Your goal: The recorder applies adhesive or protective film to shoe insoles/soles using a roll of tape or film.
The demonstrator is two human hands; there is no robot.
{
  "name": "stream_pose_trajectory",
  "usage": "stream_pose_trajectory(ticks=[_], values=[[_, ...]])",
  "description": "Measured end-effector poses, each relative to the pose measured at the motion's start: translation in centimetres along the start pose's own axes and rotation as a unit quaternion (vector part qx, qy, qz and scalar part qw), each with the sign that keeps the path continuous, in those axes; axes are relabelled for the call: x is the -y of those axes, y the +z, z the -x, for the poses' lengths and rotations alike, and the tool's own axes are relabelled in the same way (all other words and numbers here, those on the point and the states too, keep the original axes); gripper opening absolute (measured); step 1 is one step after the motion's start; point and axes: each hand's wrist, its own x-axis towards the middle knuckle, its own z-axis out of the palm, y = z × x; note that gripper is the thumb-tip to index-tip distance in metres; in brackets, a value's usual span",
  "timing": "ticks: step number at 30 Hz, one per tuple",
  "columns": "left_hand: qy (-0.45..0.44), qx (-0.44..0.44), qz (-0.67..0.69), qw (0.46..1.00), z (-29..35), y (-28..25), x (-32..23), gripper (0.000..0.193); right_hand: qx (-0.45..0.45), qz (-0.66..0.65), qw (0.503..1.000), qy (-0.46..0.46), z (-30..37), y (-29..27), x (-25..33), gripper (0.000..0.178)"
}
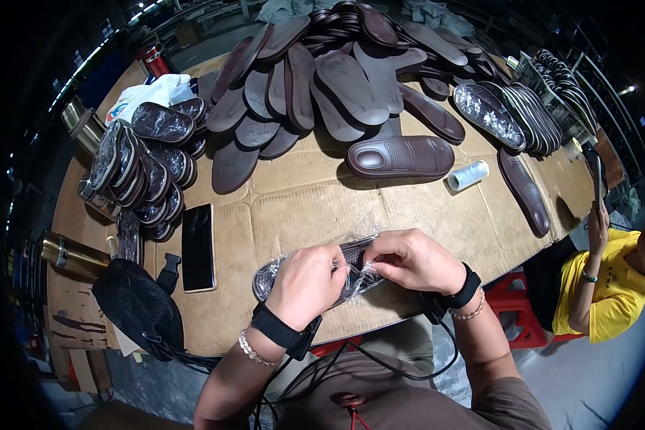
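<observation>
At the near edge of the table lies a dark brown shoe insole (267, 276) wrapped in clear plastic film (356, 281). Over its middle, my left hand (309, 282) is closed, thumb and fingers pinching the film. My right hand (417, 262) pinches another gathered bit of the film just to the right, close to the left fingertips. Parts of the insole are hidden under both hands. Farther off, a bare brown insole (401, 157) lies beside a small roll of clear film (469, 175).
A large heap of bare insoles (351, 86) covers the far side. Film-wrapped insoles (150, 172) are stacked left, more (489, 115) stand right. A phone (198, 247), black mesh bag (137, 304) and golden flask (72, 254) lie left. A person in yellow (613, 287) sits right.
</observation>
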Motion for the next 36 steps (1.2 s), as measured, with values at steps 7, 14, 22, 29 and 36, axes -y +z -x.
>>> stream_pose_trajectory(ticks=[7,14,22,29,36], values=[[-0.028,-0.031,-0.022,0.999,-0.5,0.7,0.4,0.016,-0.016,0.008,0.999,0.027,-0.2,1.4,-0.8,0.014],[-0.042,-0.023,0.009,0.999,-1.1,0.3,0.9,0.020,-0.076,0.070,0.993,0.050,-0.6,3.0,-1.6,0.017],[-0.025,-0.086,-0.012,0.996,-0.2,-0.6,-0.4,0.033,-0.087,0.067,0.993,0.033,-0.9,3.5,-1.7,0.020],[0.045,-0.174,-0.097,0.979,0.2,-1.2,-1.5,0.031,-0.072,0.071,0.994,0.042,-1.2,3.7,-1.7,0.021],[0.050,-0.222,-0.052,0.973,3.4,-2.2,-3.4,0.028,-0.081,0.090,0.992,0.036,-1.3,3.9,-1.9,0.020]])
